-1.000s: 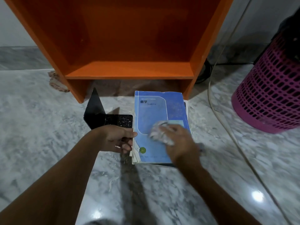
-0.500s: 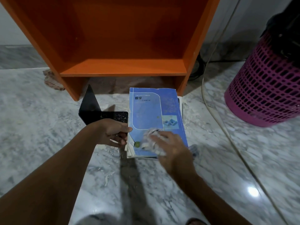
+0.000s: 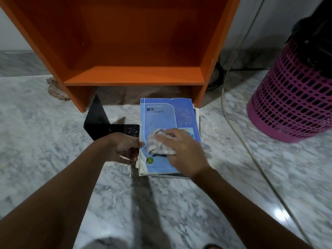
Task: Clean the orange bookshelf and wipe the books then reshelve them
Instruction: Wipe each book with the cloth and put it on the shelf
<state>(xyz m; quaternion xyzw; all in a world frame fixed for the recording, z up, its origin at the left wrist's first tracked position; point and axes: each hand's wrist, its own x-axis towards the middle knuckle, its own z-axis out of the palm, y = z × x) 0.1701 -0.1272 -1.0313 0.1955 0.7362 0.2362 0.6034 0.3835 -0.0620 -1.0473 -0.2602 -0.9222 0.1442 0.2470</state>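
Observation:
A blue textbook [image 3: 167, 114] lies on top of a small stack of books on the marble floor, just in front of the orange bookshelf [image 3: 136, 74], whose shelf holds nothing. My right hand [image 3: 181, 150] holds a crumpled white cloth [image 3: 158, 142] pressed onto the book's cover. My left hand [image 3: 125, 148] grips the left edge of the book stack, thumb on top. The lower books are mostly hidden under the blue one.
A black metal bookend [image 3: 106, 124] stands on the floor left of the books. A pink perforated basket [image 3: 291, 103] holding a black bag sits at the right. A pale cable [image 3: 239, 133] runs across the floor. A brownish rag [image 3: 55, 89] lies beside the shelf's left foot.
My right hand with the cloth has slid back up and left across the blue cover. My left hand keeps its hold on the stack's edge.

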